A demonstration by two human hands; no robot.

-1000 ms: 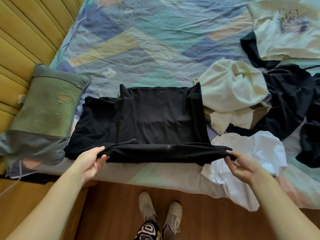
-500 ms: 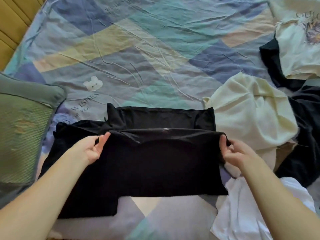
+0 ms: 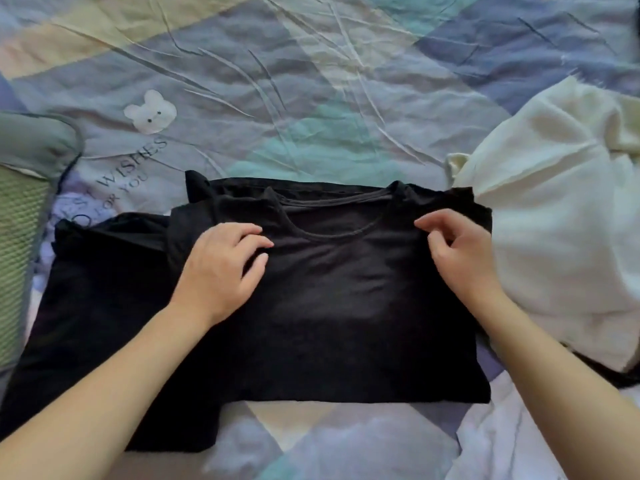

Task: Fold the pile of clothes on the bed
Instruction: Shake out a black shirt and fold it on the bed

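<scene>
The bedsheet (image 3: 311,98) reads "WISHES FOR YOU" beneath a white bear print (image 3: 150,111).

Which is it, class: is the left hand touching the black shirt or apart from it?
Touching. The head view shows the left hand resting palm-down on the black shirt, with no gap visible beneath it.

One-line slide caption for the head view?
Both hands, left and right, rest on a folded black shirt on a patterned bedsheet.
</scene>
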